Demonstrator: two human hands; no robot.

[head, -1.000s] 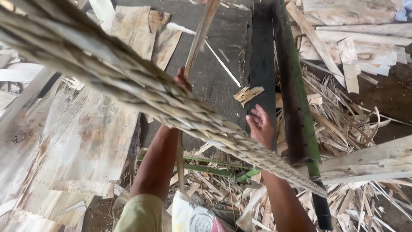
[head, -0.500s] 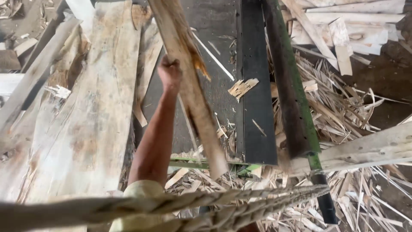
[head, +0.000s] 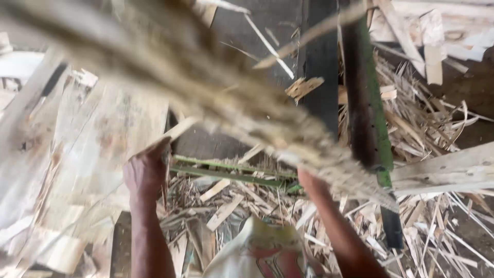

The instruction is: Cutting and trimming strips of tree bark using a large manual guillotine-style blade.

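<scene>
A big blurred strip of rough wood veneer (head: 216, 98) cut diagonally across the whole view, upper left down to lower right, close to the camera and too smeared to read in detail. Under it on the left lay a stack of pale veneer sheets (head: 67, 154), ragged at the edges. Behind sat a dark flat machine bed (head: 319, 77), with a green-edged metal rail (head: 368, 118) running down its right side. Floor around it was buried in wood slivers and offcuts (head: 437, 123), thickest to the right and below the bed. A pale plank (head: 447, 172) stuck in from the right edge, just beside the rail's lower part. A thin green crossbar (head: 226, 172) ran between the two arms, low in the view. Left hand (head: 146, 170) rested at the inner edge of the sheet stack, fingers curled loosely, touching the sheet edge; couldn't tell whether it actually gripped it. Right hand (head: 309, 177) was up under the lower end of the blurred strip, mostly hidden by it, so finger state not readable; looked to be in contact with the strip. Small chip of wood (head: 303, 86) lay on the bed, well apart from both hands.
</scene>
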